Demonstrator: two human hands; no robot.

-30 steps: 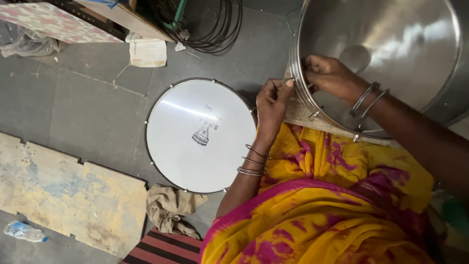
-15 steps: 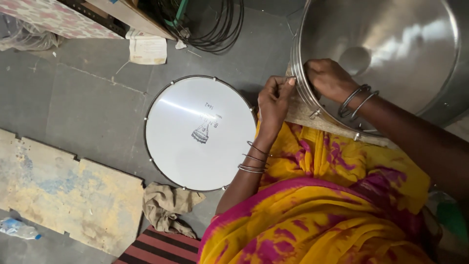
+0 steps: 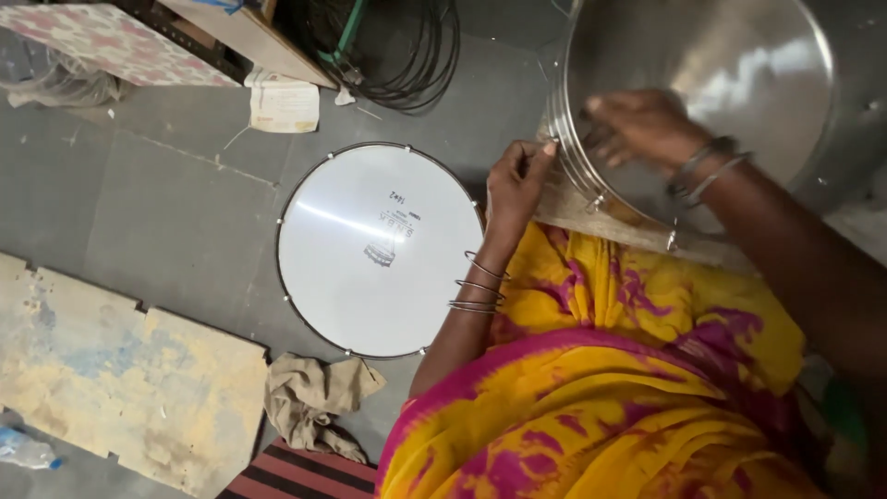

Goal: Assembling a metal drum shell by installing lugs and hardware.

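A large shiny metal drum shell [image 3: 739, 65] lies tilted against my lap at the upper right. My left hand [image 3: 517, 185] pinches a small fitting at the shell's ribbed rim, fingers closed on it. My right hand [image 3: 647, 125] reaches inside the shell, fingers curled against the inner wall near the rim; what it holds is hidden. Both wrists wear metal bangles. A round white drum head [image 3: 379, 249] with a dark hoop lies flat on the grey floor just left of my left arm. My yellow and pink garment [image 3: 628, 388] fills the lower right.
A worn wooden board [image 3: 120, 370] lies at the lower left, a crumpled tan cloth [image 3: 314, 397] beside it. Coiled black cables [image 3: 397, 55], a folded paper [image 3: 282, 102] and a patterned board [image 3: 111, 37] sit along the top. A plastic bottle [image 3: 23, 448] rests at the far left.
My right hand has slid a little along the inside of the shell rim. The left hand stays pinched at the rim. The view has shifted slightly.
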